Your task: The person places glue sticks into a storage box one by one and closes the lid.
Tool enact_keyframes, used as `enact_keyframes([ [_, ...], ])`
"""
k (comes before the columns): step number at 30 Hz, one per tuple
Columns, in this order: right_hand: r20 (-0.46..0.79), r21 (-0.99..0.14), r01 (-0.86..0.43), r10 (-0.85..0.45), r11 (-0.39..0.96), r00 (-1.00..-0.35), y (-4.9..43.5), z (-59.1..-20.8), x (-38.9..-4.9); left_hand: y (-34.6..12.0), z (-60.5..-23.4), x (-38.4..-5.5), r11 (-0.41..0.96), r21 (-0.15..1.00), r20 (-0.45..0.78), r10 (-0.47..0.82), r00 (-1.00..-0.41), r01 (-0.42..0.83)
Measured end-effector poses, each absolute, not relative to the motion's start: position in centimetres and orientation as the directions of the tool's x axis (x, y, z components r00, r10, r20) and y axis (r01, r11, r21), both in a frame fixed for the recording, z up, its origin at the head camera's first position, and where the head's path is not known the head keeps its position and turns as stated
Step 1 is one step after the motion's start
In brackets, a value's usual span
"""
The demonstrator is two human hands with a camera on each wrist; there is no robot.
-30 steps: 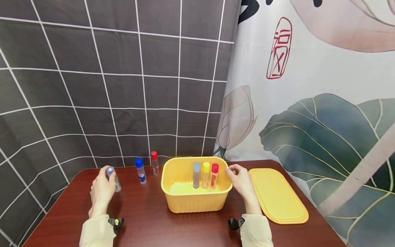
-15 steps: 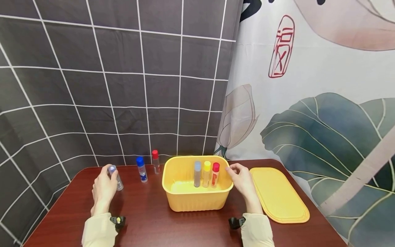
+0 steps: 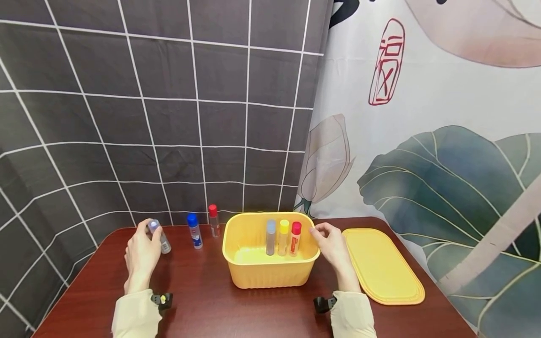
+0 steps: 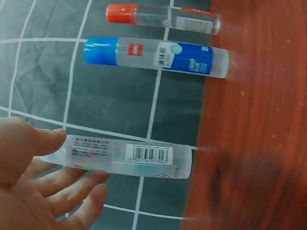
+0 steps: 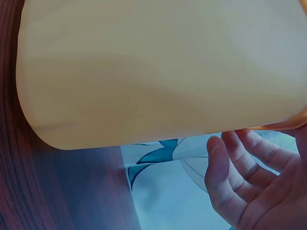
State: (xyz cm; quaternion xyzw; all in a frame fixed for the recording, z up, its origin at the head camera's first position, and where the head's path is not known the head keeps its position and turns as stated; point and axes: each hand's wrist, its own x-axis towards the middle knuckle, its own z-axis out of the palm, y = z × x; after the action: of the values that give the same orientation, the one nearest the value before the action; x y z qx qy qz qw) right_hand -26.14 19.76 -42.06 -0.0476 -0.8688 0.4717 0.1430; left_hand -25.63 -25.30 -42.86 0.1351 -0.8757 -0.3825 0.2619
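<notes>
My left hand (image 3: 141,256) holds a clear glue bottle (image 4: 129,155) by its pale blue cap, thumb on one side and fingers on the other. The bottle leans, its base toward the right, and its barcode label faces the left wrist camera. Right of it stand a blue-capped glue bottle (image 3: 195,232) and a red-capped glue bottle (image 3: 213,221). My right hand (image 3: 331,246) pinches the right rim of a yellow bin (image 3: 270,277). Inside the bin stand a pale-blue-capped bottle (image 3: 270,239), a yellow-capped bottle (image 3: 282,239) and another red-capped bottle (image 3: 294,240).
A flat yellow lid (image 3: 384,267) lies on the dark red wooden table (image 3: 203,310), right of my right hand. Behind the table hangs a grey gridded cloth (image 3: 165,117), with a lotus-print cloth (image 3: 338,84) to its right.
My left hand has moved slightly away from me with the glue bottle, which now leans more. The right hand stays at the bin's rim. The head view has shifted a little.
</notes>
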Motion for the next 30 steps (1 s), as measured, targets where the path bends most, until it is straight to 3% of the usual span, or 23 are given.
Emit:
enact_keyframes([
  [15, 0.198, -0.836, -0.054, 0.208, 0.545, -0.958, 19.8, -41.8, -26.1, -23.2, -39.9, -24.7, 0.684, 0.725, 0.481, -0.421, -0.769, 0.079],
  [30, 0.183, -0.847, -0.043, 0.215, 0.529, -0.959, 19.7, -41.9, -26.2, -20.1, -36.4, -24.6, 0.721, 0.649, 0.611, -0.301, -0.732, 0.245],
])
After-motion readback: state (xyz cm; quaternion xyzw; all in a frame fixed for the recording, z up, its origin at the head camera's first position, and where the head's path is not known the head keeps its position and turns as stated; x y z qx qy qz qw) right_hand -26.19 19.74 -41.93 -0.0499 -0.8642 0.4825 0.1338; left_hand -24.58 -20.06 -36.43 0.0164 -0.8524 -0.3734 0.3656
